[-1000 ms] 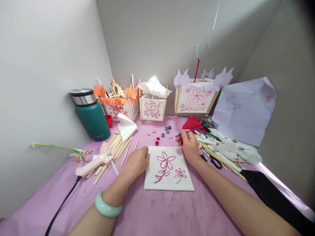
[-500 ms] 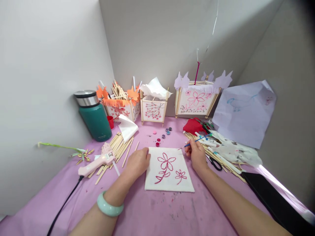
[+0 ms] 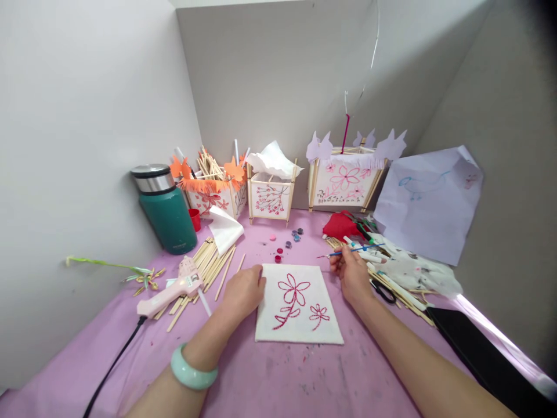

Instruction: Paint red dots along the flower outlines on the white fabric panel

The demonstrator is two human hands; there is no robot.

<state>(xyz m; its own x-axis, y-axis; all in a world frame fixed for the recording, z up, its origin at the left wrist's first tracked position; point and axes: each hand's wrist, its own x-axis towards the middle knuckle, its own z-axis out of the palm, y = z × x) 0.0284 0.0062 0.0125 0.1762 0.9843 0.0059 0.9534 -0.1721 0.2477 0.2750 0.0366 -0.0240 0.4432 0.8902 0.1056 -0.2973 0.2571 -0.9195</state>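
Note:
A thin blue paintbrush (image 3: pixel 357 249) is pinched in my right hand (image 3: pixel 350 275), to the right of a square white panel (image 3: pixel 270 284). Its tip points left, just beyond the panel's upper right corner. Two dark pink flowers (image 3: pixel 294 288) with stems are painted on the panel, which lies flat in front of me. My left hand (image 3: pixel 244 290) is closed at the panel's upper left edge, its fingertips partly hidden. Small paint pots (image 3: pixel 277 259) in dark pink, pink, blue and purple stand beyond the panel.
At left are a pink glue gun (image 3: pixel 172 293), wooden sticks (image 3: pixel 213 264) and a green bottle (image 3: pixel 167 215). Stick-framed paper lanterns (image 3: pixel 270 200) line the back. Black-handled scissors (image 3: pixel 383 291), a stained white cloth (image 3: pixel 413 267) and a black flat object (image 3: pixel 474 348) lie at right.
My right hand has drawn the brush away from the panel's upper right corner and turned it more level. My left hand stays at the panel's left edge. The view has tilted slightly.

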